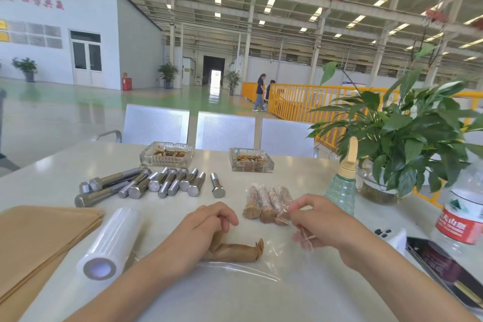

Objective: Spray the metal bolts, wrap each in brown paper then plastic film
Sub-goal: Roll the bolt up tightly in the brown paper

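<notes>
A bolt wrapped in brown paper [235,251] lies on a sheet of clear plastic film [251,269] near the table's front. My left hand [206,227] rests on the bundle's left end with curled fingers. My right hand [316,219] pinches the film's right edge, lifted a little off the table. Several finished bundles in paper and film [266,202] lie side by side just behind. Several bare metal bolts [149,184] lie further back left. A film roll [109,243] and a stack of brown paper sheets [39,240] lie at the left. A green spray bottle [342,185] stands right.
Two glass ashtrays [167,154] [251,161] sit at the table's back. A potted plant [397,144] and a water bottle [462,212] stand at the right, with a dark box [444,269] near the right front edge. Metal chairs stand behind the table.
</notes>
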Available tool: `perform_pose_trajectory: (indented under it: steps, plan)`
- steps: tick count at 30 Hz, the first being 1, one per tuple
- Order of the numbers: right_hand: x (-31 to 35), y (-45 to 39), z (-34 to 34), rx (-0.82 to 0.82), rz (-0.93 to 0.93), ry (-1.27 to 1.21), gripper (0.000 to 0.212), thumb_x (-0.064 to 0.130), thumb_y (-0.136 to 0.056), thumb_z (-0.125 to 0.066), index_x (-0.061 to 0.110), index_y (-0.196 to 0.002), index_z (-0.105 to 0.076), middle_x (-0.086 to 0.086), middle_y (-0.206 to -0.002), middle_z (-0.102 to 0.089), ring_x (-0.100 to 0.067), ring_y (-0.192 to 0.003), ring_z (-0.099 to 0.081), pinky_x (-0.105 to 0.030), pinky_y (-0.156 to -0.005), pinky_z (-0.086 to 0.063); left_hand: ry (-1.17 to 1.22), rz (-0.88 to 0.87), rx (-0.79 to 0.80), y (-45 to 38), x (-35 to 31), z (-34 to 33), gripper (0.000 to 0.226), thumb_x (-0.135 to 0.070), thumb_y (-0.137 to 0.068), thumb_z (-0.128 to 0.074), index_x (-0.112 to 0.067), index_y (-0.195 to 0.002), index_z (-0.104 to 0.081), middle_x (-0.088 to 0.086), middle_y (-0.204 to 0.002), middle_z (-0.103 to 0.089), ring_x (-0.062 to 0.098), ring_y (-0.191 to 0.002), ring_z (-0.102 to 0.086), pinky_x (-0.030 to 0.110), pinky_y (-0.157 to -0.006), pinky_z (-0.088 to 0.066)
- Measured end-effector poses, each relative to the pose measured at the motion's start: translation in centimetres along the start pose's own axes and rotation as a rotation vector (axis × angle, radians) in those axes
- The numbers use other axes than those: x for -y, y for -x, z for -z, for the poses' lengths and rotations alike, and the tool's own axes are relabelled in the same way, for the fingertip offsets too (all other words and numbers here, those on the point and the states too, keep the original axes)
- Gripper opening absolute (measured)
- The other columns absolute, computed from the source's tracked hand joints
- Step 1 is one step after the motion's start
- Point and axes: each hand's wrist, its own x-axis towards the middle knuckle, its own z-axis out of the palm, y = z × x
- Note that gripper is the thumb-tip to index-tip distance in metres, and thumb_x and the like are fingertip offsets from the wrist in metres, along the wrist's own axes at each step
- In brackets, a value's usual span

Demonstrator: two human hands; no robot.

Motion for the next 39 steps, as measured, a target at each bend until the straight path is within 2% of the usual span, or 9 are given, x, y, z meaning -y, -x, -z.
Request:
perform_pose_trajectory:
  steps: [4, 7, 12, 15, 19, 27, 32, 36, 39]
  plan:
    - [2.3, 1.1, -0.8, 0.088, 0.067, -0.162, 0.019, 0.006, -0.092, -0.055, 0.015, -0.103, -0.067, -0.002, -0.063, -0.065, -0.014, -0.059, -0.065, -0.034, -0.069, -0.059, 0.185, 0.062, -0.088, 0.0, -0.2, 0.5, 0.041, 0.012, -0.086, -0.034, -0.009, -0.089, -0.069, -0.002, -0.081, -0.061, 0.018, -0.058, -0.047, 0.022, -0.051, -0.036]
    - [3.4, 1.5, -1.6, 0.116, 0.094, -0.227, 0.02, 0.004, -0.092, -0.054, 0.014, -0.103, -0.067, -0.002, -0.061, -0.062, -0.017, -0.063, -0.064, -0.033, -0.068, -0.06, 0.13, 0.107, -0.118, 0.4, -0.6, 1.0, 0.054, 0.016, -0.086, -0.033, -0.022, -0.082, -0.071, -0.012, -0.078, -0.063, 0.013, -0.054, -0.054, 0.02, -0.048, -0.035]
    - [4.7, 1.2, -2.2, 0.157, 0.129, -0.131, 0.026, 0.004, -0.089, -0.053, 0.019, -0.108, -0.066, -0.003, -0.062, -0.064, -0.015, -0.055, -0.058, -0.025, -0.056, -0.055, -0.546, 0.058, -0.201, 1.5, -1.0, 2.1, 0.028, -0.011, -0.084, -0.063, -0.039, -0.087, -0.063, -0.013, -0.098, -0.059, 0.002, -0.081, -0.054, 0.013, -0.066, -0.04]
    - [5.1, 1.1, -2.8, 0.173, 0.142, -0.081, 0.025, 0.006, -0.089, -0.056, 0.02, -0.106, -0.067, 0.0, -0.061, -0.064, -0.014, -0.054, -0.058, -0.024, -0.056, -0.052, -0.735, 0.077, -0.232, 2.0, -1.7, 1.8, 0.011, -0.033, -0.086, -0.066, -0.036, -0.082, -0.057, -0.013, -0.089, -0.056, 0.003, -0.073, -0.053, 0.018, -0.059, -0.037]
    - [6.0, 0.9, -5.2, 0.223, 0.175, -0.024, 0.025, 0.007, -0.086, -0.057, 0.022, -0.105, -0.065, 0.002, -0.061, -0.066, -0.012, -0.057, -0.061, -0.024, -0.059, -0.054, -0.831, 0.142, -0.23, 1.9, -2.5, 0.9, 0.009, -0.033, -0.088, -0.055, -0.033, -0.079, -0.058, -0.012, -0.08, -0.059, 0.002, -0.072, -0.056, 0.017, -0.049, -0.028]
    - [6.2, -0.3, -11.8, 0.225, 0.142, 0.214, 0.019, 0.007, -0.081, -0.06, 0.026, -0.082, -0.064, -0.008, -0.082, -0.076, -0.028, -0.074, -0.073, -0.035, -0.07, -0.06, -0.794, 0.182, -0.125, 1.9, -2.9, 1.7, 0.024, -0.021, -0.094, -0.052, -0.033, -0.074, -0.054, -0.01, -0.08, -0.063, 0.012, -0.079, -0.059, 0.014, -0.054, -0.037]
    - [6.1, -0.3, -11.6, 0.277, 0.135, 0.246, 0.023, 0.006, -0.084, -0.052, 0.025, -0.089, -0.062, 0.006, -0.058, -0.069, -0.009, -0.061, -0.067, -0.021, -0.056, -0.054, -0.54, 0.227, -0.041, 2.3, -3.9, 3.2, 0.014, -0.027, -0.097, -0.052, -0.029, -0.104, -0.064, -0.008, -0.083, -0.072, 0.002, -0.07, -0.065, 0.019, -0.065, -0.052]
    - [6.4, 0.3, -11.6, 0.266, 0.15, 0.288, 0.031, 0.012, -0.08, -0.046, 0.027, -0.102, -0.062, 0.003, -0.069, -0.074, -0.018, -0.075, -0.072, -0.033, -0.077, -0.061, -0.545, 0.173, -0.004, 2.8, -3.7, 3.0, 0.014, -0.036, -0.093, -0.065, -0.032, -0.103, -0.057, -0.009, -0.084, -0.07, -0.006, -0.057, -0.055, 0.011, -0.052, -0.041]
    - [6.3, 0.7, -11.4, 0.271, 0.205, 0.321, 0.042, 0.011, -0.078, -0.046, 0.032, -0.113, -0.057, 0.0, -0.087, -0.08, -0.022, -0.095, -0.073, -0.043, -0.092, -0.059, -0.596, 0.179, -0.006, 2.8, -3.7, 2.9, 0.019, -0.027, -0.091, -0.068, -0.033, -0.101, -0.053, -0.008, -0.087, -0.069, 0.001, -0.069, -0.061, 0.011, -0.053, -0.041]
